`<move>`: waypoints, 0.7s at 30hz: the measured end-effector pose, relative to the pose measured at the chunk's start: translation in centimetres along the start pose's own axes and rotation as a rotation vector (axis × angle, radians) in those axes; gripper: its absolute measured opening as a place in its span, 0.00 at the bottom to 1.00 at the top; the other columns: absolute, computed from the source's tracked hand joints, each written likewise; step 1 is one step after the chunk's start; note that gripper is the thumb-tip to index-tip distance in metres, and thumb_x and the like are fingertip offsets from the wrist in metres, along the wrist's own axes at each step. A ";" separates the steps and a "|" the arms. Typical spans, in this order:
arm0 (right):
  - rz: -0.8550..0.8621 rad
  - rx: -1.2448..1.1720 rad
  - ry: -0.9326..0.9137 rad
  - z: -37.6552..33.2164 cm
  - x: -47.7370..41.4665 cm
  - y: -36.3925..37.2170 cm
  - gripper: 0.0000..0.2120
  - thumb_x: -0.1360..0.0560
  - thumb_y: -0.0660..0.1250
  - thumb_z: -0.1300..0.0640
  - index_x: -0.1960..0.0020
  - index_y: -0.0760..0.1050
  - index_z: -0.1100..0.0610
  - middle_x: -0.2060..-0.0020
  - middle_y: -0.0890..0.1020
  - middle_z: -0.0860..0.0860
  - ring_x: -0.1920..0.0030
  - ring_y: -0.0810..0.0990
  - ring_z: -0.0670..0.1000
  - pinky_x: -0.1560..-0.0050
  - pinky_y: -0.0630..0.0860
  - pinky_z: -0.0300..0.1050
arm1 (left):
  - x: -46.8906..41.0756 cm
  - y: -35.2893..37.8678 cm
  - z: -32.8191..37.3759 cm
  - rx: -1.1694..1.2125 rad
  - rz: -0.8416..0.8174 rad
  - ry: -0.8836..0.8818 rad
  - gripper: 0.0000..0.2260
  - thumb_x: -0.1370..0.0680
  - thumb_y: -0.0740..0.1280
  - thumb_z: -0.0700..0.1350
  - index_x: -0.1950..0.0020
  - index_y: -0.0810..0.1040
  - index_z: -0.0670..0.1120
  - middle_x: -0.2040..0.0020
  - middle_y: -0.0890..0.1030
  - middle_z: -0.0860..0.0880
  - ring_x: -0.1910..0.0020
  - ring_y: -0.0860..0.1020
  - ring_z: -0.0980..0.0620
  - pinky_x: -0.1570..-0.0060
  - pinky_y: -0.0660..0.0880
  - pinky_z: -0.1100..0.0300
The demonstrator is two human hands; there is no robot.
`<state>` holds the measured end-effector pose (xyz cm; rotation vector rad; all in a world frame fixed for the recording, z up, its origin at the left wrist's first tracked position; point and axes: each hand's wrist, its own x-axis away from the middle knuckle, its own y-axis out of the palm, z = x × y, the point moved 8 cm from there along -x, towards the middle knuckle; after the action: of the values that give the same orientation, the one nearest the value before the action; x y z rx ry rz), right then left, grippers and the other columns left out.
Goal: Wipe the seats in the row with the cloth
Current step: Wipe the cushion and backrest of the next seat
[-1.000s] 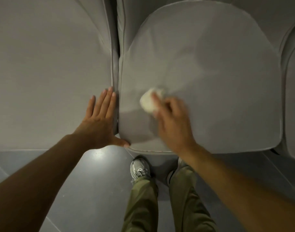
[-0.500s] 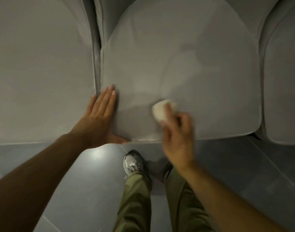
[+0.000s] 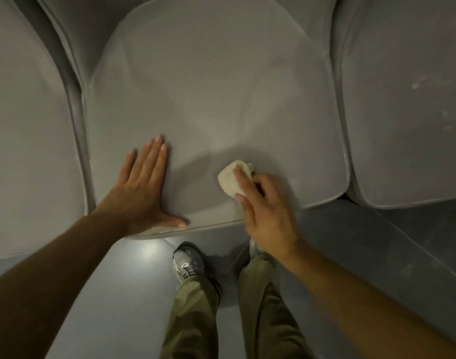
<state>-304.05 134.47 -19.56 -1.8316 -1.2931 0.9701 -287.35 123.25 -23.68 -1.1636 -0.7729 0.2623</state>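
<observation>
A row of grey cushioned seats fills the upper view. The middle seat (image 3: 216, 94) lies straight ahead. My right hand (image 3: 267, 211) grips a bunched cream cloth (image 3: 232, 181) and holds it down on the front part of that seat, near its front edge. My left hand (image 3: 141, 193) lies flat on the same seat's front left corner, fingers straight and together, thumb spread along the front edge.
Another grey seat (image 3: 27, 151) adjoins on the left and one (image 3: 408, 112) on the right, with pale scuff marks on the right one. Below the seats is a grey floor (image 3: 123, 275). My legs in olive trousers and a grey shoe (image 3: 186, 263) stand at the seat's front.
My right hand has carried the cloth from the seat's left side toward its front middle. My left hand has shifted off the gap between the seats onto the middle seat's corner.
</observation>
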 end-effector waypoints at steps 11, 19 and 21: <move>0.072 0.115 0.187 5.2 -4.9 -0.2 0.23 0.29 0.62 0.59 0.36 0.73 0.64 0.54 0.77 0.64 0.57 0.71 0.60 0.57 0.65 0.51 | -5.5 -2.3 2.6 0.044 0.030 -0.012 0.60 0.40 0.48 0.83 0.25 0.35 0.41 0.24 0.38 0.46 0.26 0.31 0.57 0.29 0.30 0.61; 0.057 0.014 0.116 6.2 -10.0 -2.3 0.24 0.27 0.54 0.54 0.36 0.74 0.64 0.57 0.76 0.63 0.60 0.74 0.62 0.63 0.74 0.50 | -5.6 -3.1 0.5 0.079 0.006 -0.147 0.60 0.42 0.45 0.84 0.26 0.31 0.44 0.25 0.32 0.47 0.27 0.28 0.54 0.32 0.26 0.64; 0.101 0.044 0.161 9.1 -12.6 -3.8 0.24 0.27 0.54 0.55 0.36 0.73 0.64 0.56 0.75 0.65 0.60 0.75 0.65 0.60 0.75 0.54 | -5.2 -3.5 -0.6 0.143 0.002 -0.223 0.60 0.46 0.42 0.84 0.29 0.27 0.46 0.29 0.26 0.52 0.33 0.22 0.58 0.35 0.22 0.64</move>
<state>-316.47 124.47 -18.44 -1.9146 -1.0832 0.8765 -291.37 118.51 -22.78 -1.0105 -0.9323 0.4473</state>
